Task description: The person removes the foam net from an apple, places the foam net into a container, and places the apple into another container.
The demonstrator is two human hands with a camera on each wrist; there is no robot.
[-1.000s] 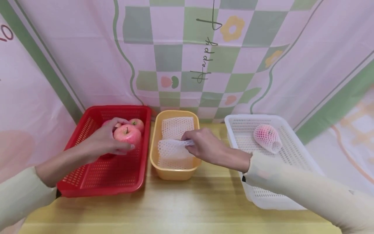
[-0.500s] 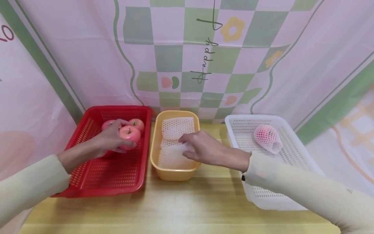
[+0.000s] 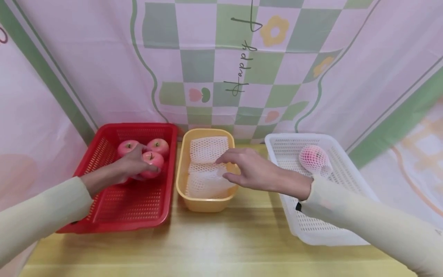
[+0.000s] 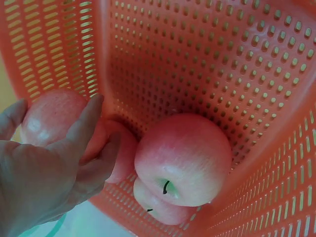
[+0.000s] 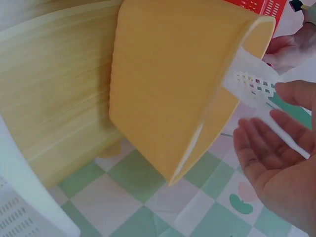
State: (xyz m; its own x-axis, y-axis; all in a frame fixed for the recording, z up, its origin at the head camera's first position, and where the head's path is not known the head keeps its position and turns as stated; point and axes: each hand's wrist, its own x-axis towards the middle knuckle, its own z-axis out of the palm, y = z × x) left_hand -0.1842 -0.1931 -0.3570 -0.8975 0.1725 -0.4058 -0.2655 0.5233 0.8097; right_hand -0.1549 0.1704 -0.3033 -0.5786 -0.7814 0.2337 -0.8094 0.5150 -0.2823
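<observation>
My left hand point(image 3: 133, 164) grips a pink-red apple point(image 3: 152, 163) inside the red basket point(image 3: 131, 209). In the left wrist view, thumb and fingers curl round that apple point(image 4: 52, 118), and other apples point(image 4: 182, 160) lie beside it. Over the yellow basket point(image 3: 207, 206), my right hand point(image 3: 250, 169) hovers with thumb and fingers spread apart. A white foam fruit net point(image 3: 207, 184) lies below its fingertips, partly raised. In the right wrist view the net point(image 5: 252, 84) sticks up between thumb and fingers of the hand point(image 5: 279, 170); whether the thumb touches it I cannot tell.
A white basket point(image 3: 311, 232) on the right holds one apple in a foam net point(image 3: 315, 159). Another flat foam net point(image 3: 209, 150) lies at the back of the yellow basket. All three baskets stand on a wooden table point(image 3: 214, 246), with a patterned cloth point(image 3: 232, 69) behind.
My left hand has lowered its apple slightly among the others. My right hand has loosened its pinch on the foam net, spread its fingers and shifted slightly right.
</observation>
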